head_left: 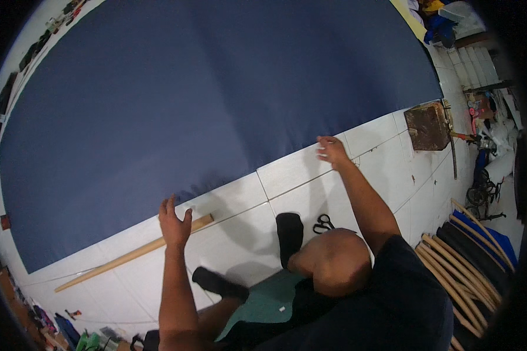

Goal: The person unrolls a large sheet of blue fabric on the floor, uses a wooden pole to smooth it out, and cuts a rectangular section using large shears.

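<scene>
A large dark blue sheet [129,105] lies spread over the white tiled floor, with its near edge running diagonally in front of me. My left hand [174,225] is at that edge, fingers spread and thumb apart, holding nothing. Farther right, my right hand [334,153] hovers by the same edge with its fingers apart. Whether either hand touches the sheet is hard to tell. A long tapered wooden stick [120,261] lies on the tiles along the edge, passing beside my left hand. Black-handled scissors [324,223] rest between my right foot and my right forearm.
A rusty brown metal block [427,126] stands at the sheet's right corner. Several long tan tubes or rolls [451,272] lie at the lower right beside black and blue rolls. Assorted items [47,327] crowd the lower left. My dark-shod feet [290,234] are on the tiles [301,181].
</scene>
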`<act>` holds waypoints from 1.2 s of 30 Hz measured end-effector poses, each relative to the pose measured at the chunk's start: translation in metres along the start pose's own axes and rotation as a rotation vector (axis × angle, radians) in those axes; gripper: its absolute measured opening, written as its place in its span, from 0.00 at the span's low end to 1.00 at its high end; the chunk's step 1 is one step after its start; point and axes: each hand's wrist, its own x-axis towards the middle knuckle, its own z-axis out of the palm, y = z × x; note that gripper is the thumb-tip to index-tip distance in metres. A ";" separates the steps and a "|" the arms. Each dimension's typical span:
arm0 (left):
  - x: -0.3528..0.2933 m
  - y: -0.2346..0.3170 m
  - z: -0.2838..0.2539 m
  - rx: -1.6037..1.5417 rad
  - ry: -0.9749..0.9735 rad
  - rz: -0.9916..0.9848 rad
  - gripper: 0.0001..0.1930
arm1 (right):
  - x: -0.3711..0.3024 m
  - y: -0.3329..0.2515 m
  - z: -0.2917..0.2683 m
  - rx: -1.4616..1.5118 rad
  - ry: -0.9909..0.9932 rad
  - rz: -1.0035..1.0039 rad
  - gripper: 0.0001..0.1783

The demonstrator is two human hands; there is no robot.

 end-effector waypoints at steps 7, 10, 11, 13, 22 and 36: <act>0.038 -0.058 0.094 0.125 0.022 0.358 0.33 | 0.178 0.076 -0.102 -0.282 0.609 0.009 0.45; 0.031 -0.080 0.079 0.197 0.021 0.268 0.32 | 0.178 0.028 -0.023 -0.158 0.730 0.223 0.49; 0.028 -0.087 0.072 0.242 0.043 0.243 0.33 | 0.164 0.012 0.005 -0.034 0.728 0.130 0.46; 0.029 -0.058 0.078 0.233 -0.023 0.278 0.31 | 0.158 0.028 -0.016 0.206 0.792 -0.065 0.36; 0.030 -0.065 0.083 0.249 0.003 0.307 0.32 | 0.093 -0.046 0.082 -0.033 0.385 -0.669 0.20; 0.032 -0.063 0.086 0.232 0.081 0.398 0.27 | 0.120 -0.001 -0.048 0.662 0.353 -0.411 0.25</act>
